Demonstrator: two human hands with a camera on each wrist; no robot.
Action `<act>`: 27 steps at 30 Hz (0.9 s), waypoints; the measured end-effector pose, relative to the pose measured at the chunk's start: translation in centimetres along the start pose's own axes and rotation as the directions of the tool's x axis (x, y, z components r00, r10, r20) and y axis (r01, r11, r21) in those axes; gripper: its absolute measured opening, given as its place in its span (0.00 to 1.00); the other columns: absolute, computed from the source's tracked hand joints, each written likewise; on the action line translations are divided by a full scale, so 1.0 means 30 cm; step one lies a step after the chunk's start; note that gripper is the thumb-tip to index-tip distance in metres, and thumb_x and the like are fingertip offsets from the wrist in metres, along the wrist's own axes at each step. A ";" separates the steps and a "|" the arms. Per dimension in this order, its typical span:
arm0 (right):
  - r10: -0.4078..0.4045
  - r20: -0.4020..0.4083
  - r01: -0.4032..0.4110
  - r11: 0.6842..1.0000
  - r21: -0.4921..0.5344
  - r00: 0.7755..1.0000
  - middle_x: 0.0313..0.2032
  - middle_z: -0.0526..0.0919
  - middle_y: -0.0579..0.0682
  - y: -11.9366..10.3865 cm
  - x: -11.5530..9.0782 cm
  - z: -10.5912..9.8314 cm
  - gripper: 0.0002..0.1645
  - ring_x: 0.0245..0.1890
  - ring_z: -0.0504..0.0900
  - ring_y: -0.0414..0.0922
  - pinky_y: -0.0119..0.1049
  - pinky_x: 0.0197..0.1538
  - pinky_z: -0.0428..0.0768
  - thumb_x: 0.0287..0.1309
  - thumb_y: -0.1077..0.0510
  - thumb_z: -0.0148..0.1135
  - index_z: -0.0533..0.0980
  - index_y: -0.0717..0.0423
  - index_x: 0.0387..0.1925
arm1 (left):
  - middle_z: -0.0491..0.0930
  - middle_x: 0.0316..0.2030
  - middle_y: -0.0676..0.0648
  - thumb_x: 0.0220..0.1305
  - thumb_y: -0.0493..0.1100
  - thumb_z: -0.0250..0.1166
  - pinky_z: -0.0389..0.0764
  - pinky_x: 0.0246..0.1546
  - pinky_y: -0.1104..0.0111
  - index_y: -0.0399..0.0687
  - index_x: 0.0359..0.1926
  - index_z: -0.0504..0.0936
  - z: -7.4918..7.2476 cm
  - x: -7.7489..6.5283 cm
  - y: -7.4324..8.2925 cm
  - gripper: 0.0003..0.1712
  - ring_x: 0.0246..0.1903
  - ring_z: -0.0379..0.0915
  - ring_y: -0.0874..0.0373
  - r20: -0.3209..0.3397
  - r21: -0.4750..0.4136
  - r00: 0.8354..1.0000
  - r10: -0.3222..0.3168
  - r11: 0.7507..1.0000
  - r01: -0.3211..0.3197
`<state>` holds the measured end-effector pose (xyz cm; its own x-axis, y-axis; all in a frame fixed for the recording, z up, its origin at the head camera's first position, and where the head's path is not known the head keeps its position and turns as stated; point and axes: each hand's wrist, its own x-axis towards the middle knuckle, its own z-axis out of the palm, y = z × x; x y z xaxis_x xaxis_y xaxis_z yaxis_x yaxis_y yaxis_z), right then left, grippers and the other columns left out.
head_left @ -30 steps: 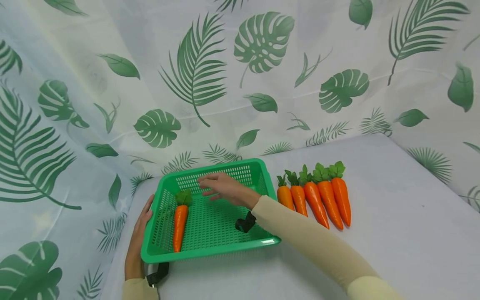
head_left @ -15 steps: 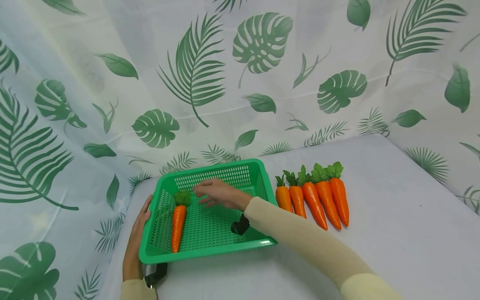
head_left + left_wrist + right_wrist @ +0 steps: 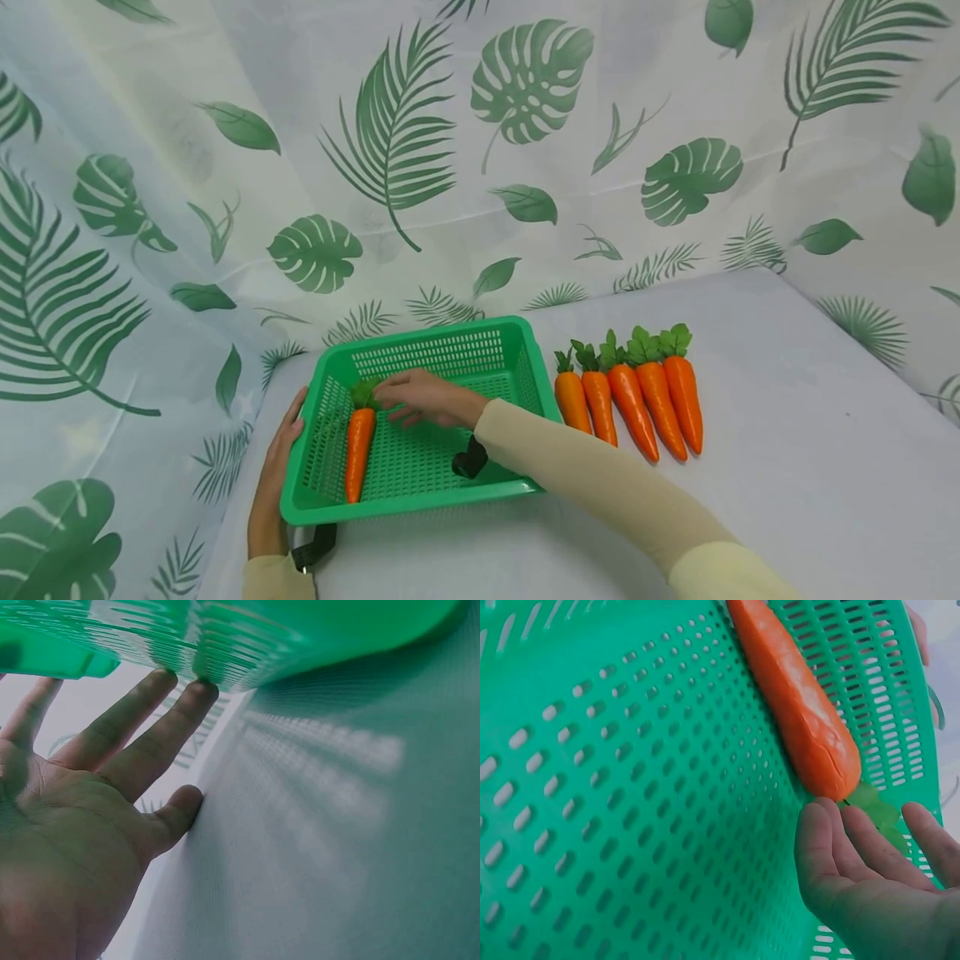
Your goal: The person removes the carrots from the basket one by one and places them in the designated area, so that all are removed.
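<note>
A green plastic basket point(image 3: 420, 501) stands on the white tabletop. Inside, an orange carrot point(image 3: 360, 454) lies along the left wall, its leafy top point(image 3: 364, 392) toward the back. My right hand point(image 3: 429, 398) reaches over the basket floor, fingertips right at those leaves. Seen from the right wrist, thumb and relaxed fingers point(image 3: 870, 847) are spread around the carrot's point(image 3: 802, 705) leaf end without closing on it. My left hand point(image 3: 276, 475) rests against the basket's outer left side; in the left wrist view its straight fingers point(image 3: 142, 761) touch the slotted wall.
Several more carrots point(image 3: 632, 408) with green tops lie side by side just right of the basket. A white curtain point(image 3: 585, 233) printed with green leaves hangs behind and beside the table point(image 3: 810, 483). A black wrist device point(image 3: 470, 458) sits below my right wrist.
My right hand has moved left and slightly down inside the basket, from above its middle to the carrot's leaves. The left hand stays at the basket's side.
</note>
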<state>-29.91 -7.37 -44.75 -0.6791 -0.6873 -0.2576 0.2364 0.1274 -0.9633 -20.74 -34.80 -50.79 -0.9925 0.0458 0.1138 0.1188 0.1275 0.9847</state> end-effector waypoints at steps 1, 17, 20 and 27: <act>0.001 0.006 -0.001 1.000 0.002 1.000 0.66 0.77 0.69 0.001 0.003 0.003 0.27 0.66 0.77 0.68 0.62 0.67 0.75 0.83 0.54 0.57 0.74 0.67 0.72 | 0.42 0.85 0.41 0.91 0.52 0.37 0.68 0.60 0.77 0.49 0.88 0.42 0.000 0.001 0.000 0.35 0.69 0.58 0.66 0.000 0.001 1.000 0.001 1.000 -0.001; 0.048 0.000 -0.048 0.999 0.009 0.999 0.56 0.82 0.64 0.021 0.040 0.038 0.26 0.62 0.80 0.67 0.60 0.63 0.80 0.80 0.57 0.59 0.75 0.68 0.70 | 0.46 0.83 0.37 0.91 0.53 0.38 0.76 0.56 0.74 0.50 0.89 0.42 0.011 0.015 0.010 0.35 0.65 0.66 0.65 -0.011 -0.027 1.000 -0.024 0.999 0.024; 0.058 -0.002 -0.058 0.998 0.026 0.998 0.55 0.82 0.64 0.025 0.045 0.047 0.26 0.61 0.81 0.67 0.60 0.62 0.80 0.79 0.58 0.60 0.76 0.68 0.70 | 0.46 0.83 0.37 0.91 0.53 0.38 0.77 0.56 0.74 0.50 0.89 0.43 0.010 0.013 0.008 0.35 0.64 0.67 0.65 -0.013 -0.028 1.000 -0.026 0.999 0.025; 0.077 0.008 -0.077 0.995 0.063 0.997 0.54 0.79 0.64 0.038 0.062 0.063 0.28 0.59 0.81 0.68 0.61 0.60 0.81 0.79 0.57 0.60 0.74 0.68 0.72 | 0.53 0.80 0.45 0.91 0.53 0.39 0.79 0.54 0.73 0.51 0.89 0.44 0.008 0.003 0.005 0.35 0.62 0.70 0.65 -0.023 -0.029 0.999 -0.026 0.999 0.025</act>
<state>-29.61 -9.86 -46.18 -0.6531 -0.6814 -0.3304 0.3319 0.1346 -0.9337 -20.81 -34.54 -50.65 -0.9956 0.0195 0.0916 0.0931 0.1001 0.9906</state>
